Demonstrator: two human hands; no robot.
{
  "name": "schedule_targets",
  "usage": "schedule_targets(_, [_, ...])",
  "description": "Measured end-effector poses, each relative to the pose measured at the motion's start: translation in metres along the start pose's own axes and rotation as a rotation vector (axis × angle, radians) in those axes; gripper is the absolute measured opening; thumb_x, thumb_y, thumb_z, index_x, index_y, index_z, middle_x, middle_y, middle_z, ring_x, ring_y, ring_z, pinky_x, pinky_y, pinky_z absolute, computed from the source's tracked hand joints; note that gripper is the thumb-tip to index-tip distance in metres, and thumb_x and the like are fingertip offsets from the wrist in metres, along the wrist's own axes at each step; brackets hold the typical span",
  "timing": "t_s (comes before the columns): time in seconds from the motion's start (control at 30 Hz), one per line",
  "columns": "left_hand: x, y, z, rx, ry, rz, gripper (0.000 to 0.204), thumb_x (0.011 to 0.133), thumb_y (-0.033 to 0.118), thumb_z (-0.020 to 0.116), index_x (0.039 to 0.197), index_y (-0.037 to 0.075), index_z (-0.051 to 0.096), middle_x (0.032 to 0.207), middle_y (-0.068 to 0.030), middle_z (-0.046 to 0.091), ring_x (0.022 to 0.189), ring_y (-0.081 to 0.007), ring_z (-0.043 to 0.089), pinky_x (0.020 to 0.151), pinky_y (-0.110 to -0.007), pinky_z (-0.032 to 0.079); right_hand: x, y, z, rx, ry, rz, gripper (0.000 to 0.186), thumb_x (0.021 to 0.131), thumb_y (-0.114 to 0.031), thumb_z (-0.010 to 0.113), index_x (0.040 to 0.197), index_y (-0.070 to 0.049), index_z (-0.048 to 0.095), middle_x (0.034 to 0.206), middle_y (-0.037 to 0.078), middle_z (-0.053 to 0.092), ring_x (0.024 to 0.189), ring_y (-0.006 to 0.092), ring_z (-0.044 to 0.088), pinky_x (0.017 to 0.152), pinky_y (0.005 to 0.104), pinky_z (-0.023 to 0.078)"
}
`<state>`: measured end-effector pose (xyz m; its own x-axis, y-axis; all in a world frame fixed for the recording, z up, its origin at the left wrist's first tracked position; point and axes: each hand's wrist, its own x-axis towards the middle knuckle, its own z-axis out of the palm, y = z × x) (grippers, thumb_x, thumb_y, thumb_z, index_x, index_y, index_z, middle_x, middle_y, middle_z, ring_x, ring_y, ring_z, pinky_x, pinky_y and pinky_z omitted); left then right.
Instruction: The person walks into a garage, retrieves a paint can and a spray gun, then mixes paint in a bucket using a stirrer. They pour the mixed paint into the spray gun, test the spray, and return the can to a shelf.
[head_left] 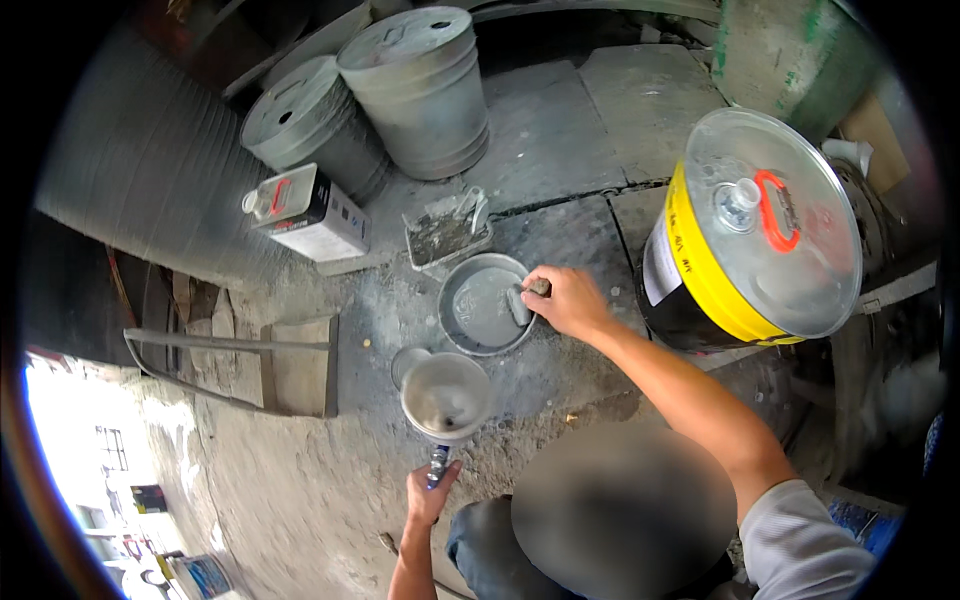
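Note:
In my left hand point(430, 490) is a silver-and-blue handle below an uncovered round grey cup point(445, 397), which looks like a spray gun with its cup on top. Residue and a dark spot show at the cup's bottom. A small pale disc point(406, 366) lies beside its rim; I cannot tell whether it is attached. My right hand point(570, 300) is closed on a short brush-like tool point(519, 303), its grey end inside a shallow round metal pan point(441, 311). Grey liquid coats the pan's bottom.
Behind the pan sits a small rectangular tray point(428, 267) of grey matter. A rectangular metal can point(325, 240) and two metal drums point(420, 100) stand back left. At right is a large yellow-banded drum point(820, 270) with a red handle. A long-handled dustpan point(300, 368) lies left.

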<state>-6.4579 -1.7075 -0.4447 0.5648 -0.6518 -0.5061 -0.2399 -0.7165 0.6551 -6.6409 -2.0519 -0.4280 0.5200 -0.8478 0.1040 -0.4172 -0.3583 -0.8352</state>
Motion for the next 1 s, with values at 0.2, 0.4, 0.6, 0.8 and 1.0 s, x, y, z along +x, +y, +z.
schedule_targets(0.2, [-0.010,-0.028,0.028,-0.034,-0.145,0.074,0.029,0.081,0.025,0.075,0.078,-0.002,0.066,0.060,-0.0094,0.059,0.057,-0.0100,0.053,0.056,-0.032,0.045,0.013,-0.004,0.012,-0.067,-0.076,0.072,0.028,0.086,-0.028,0.068,0.098,-0.002,0.070,0.081,0.017,0.070,0.075,0.0327,0.068,0.067,0.0412,0.052])
schedule_targets(0.4, [-0.011,-0.062,0.035,-0.149,-0.106,0.411,0.023,0.076,0.020,0.074,0.092,0.003,0.070,0.075,-0.0157,0.067,0.063,-0.0208,0.064,0.064,-0.034,0.050,0.022,0.005,0.006,-0.054,-0.216,0.094,0.030,0.087,-0.029,0.067,0.092,0.000,0.072,0.083,0.017,0.071,0.074,0.0299,0.069,0.067,0.0379,0.052])
schedule_targets(0.6, [-0.027,-0.052,0.026,-0.079,-0.120,0.282,0.025,0.079,0.023,0.073,0.092,0.002,0.070,0.075,-0.0170,0.067,0.064,-0.0248,0.065,0.063,-0.035,0.049,0.017,-0.004,0.030,-0.037,-0.097,0.010,0.027,0.085,-0.028,0.067,0.092,-0.001,0.072,0.074,0.016,0.070,0.072,0.0295,0.069,0.066,0.0380,0.052])
schedule_targets(0.8, [-0.058,-0.108,0.021,-0.111,-0.008,0.235,0.029,0.080,0.029,0.075,0.085,0.001,0.069,0.063,-0.0137,0.062,0.057,-0.0119,0.055,0.059,-0.034,0.048,0.025,0.004,0.024,-0.126,-0.096,0.167,0.029,0.082,-0.029,0.068,0.083,-0.001,0.071,0.074,0.014,0.070,0.072,0.0302,0.069,0.066,0.0383,0.052])
schedule_targets(1.0, [-0.106,-0.122,0.009,-0.243,0.145,0.143,0.030,0.080,0.027,0.077,0.082,-0.001,0.068,0.063,-0.0115,0.063,0.058,-0.0094,0.054,0.058,-0.032,0.047,0.010,0.064,0.042,-0.003,0.249,0.431,0.032,0.074,-0.028,0.080,0.088,-0.002,0.068,0.080,0.011,0.070,0.071,0.0222,0.067,0.063,0.0379,0.051])
